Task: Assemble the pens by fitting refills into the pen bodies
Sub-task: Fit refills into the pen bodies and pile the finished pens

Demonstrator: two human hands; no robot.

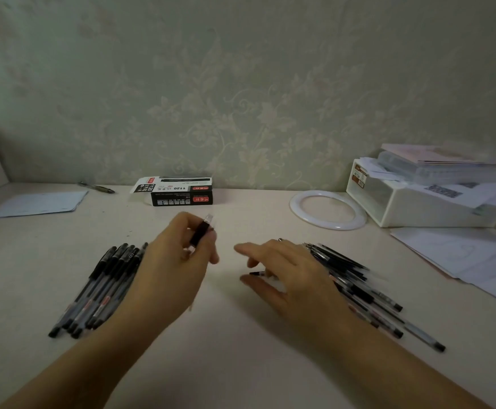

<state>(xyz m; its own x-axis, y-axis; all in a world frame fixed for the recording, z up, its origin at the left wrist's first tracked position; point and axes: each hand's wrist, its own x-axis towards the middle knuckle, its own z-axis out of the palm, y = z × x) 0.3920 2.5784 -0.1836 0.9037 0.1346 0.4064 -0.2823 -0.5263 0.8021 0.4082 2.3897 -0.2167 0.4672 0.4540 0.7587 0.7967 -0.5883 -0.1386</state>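
Wallpaper [241, 98] is pale grey-green with a faded floral vine pattern. Desk [226, 335] is cream. Pen box [179, 191] is black with white text and red labels. Pens [105, 287] are clear with black caps, and the ring [328, 208] is plain white.

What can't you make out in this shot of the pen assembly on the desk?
- Head view, pen body in the left hand: fingers cover its lower part, so whether a refill is inside is unclear.
- Small dark piece under the right hand: mostly hidden by the fingers and blurred; contact unclear.
- Right pile of pen parts: motion blur and the hand's overlap prevent counting.
- Black box: print too small to read fully.
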